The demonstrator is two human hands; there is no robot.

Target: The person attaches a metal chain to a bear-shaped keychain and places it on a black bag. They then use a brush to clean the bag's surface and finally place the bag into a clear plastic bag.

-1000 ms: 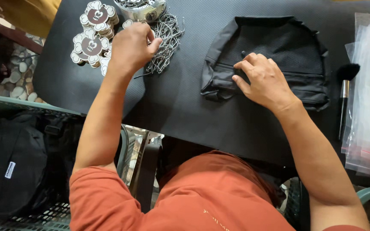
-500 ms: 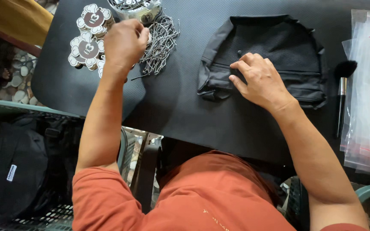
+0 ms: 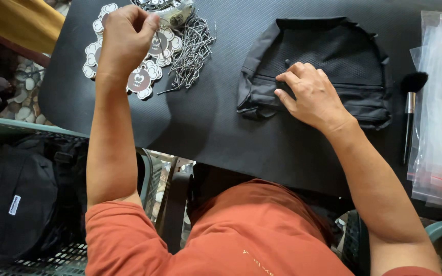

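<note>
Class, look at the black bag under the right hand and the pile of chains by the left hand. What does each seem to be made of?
Black bag: probably woven synthetic fabric, matte, with a mesh-textured panel and soft folds. Chains: likely metal, silvery and shiny, made of tiny beaded links.

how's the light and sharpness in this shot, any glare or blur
Head view: soft, even daylight; the left hand casts only a faint shadow on the black mat. Mild glare on the clear plastic bags at the right edge. The right hand and black pouch are sharp, no motion blur. The pouch's dark mesh loses detail against the mat.
</note>
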